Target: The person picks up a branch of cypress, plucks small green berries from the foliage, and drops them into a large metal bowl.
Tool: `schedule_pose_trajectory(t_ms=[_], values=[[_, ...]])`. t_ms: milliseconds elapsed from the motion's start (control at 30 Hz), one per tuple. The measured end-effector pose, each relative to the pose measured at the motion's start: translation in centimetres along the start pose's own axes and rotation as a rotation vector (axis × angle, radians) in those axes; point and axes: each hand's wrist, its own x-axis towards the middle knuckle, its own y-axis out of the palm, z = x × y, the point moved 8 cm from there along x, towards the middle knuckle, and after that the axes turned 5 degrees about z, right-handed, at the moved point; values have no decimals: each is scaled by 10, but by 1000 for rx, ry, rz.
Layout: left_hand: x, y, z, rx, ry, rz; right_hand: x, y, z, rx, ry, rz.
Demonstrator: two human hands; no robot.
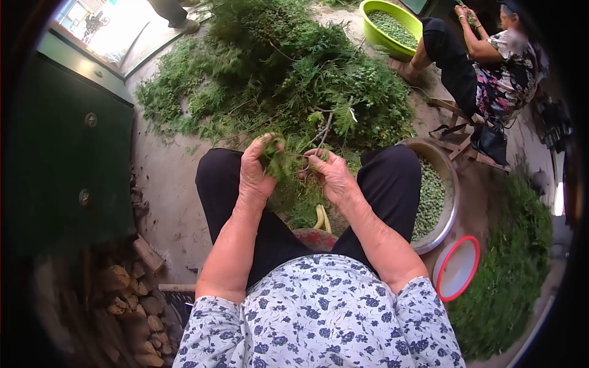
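Between my knees, both my hands are on a leafy evergreen branch point(324, 127), which looks like arborvitae. My left hand point(256, 168) is closed around its feathery green sprigs point(280, 161), with the fingers partly behind the foliage. The thumb and fingers of my right hand point(334, 175) pinch the thin woody stem. Beyond my hands lies a big heap of similar cut branches point(264, 67). Beside my right knee stands a wide metal basin point(453, 184) holding many small green seed cones point(431, 202).
A yellow-green tub point(381, 42) of green cones stands at the back right, near another person point(503, 73) seated on a wooden stool point(454, 144). To my right are a red-rimmed white basin point(457, 270) and more greenery point(512, 270). Firewood point(132, 294) and a dark green cabinet point(73, 153) are left.
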Motion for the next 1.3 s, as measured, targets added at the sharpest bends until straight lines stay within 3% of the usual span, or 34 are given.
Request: schedule_pose_trajectory(t_ms=[33,67,233,300,433,500,600,700,800,833,933,1033,1100,1233,1300], values=[[-3,3,-3,47,10,-69,1,-5,4,68,-26,-19],[1,8,-9,112,38,138,3,-11,6,90,-50,-3],[2,4,-33,176,204,100,7,-54,12,205,-130,-163],[-1,-12,-36,373,216,-123,6,-66,15,179,-126,-206],[-1,-30,-28,482,168,-274,3,-68,20,236,-175,-201],[1,-35,-21,470,128,-260,4,-70,19,230,-186,-175],[-4,-14,3,605,-91,-70,15,-82,6,283,-160,-174],[1,2,18,676,-10,159,26,-83,-16,378,-84,-53],[2,-4,20,668,-72,73,25,-85,-44,352,39,-200],[3,-3,19,670,-62,73,16,-69,-37,350,37,-191],[6,7,16,513,-2,152,-9,-44,-39,232,279,-173],[1,16,13,477,21,177,-3,-40,-47,255,283,-196],[-2,15,12,435,23,172,-4,-50,-46,108,258,-187],[-5,12,5,507,34,100,-17,-51,26,-334,-282,-398],[-5,8,2,618,29,70,-24,-44,56,-649,-552,-395]])
